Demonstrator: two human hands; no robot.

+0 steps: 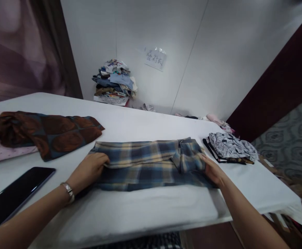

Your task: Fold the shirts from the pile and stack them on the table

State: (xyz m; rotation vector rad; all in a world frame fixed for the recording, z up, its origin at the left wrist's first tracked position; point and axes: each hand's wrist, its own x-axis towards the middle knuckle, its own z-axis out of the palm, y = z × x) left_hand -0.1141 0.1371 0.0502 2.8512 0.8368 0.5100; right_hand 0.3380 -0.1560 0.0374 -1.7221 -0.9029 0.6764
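A plaid shirt in blue, dark grey and tan lies folded into a long strip across the white table. At its left end, my left hand pinches the cloth with curled fingers; a metal bracelet circles that wrist. My right hand grips the other end beside the collar, where the fabric bunches up. The fingers of that hand are partly hidden by the cloth.
A brown patterned garment and a black phone lie to the left. Folded clothes sit at the right. A tall clothes pile stands behind the white table, below a paper sign on the wall.
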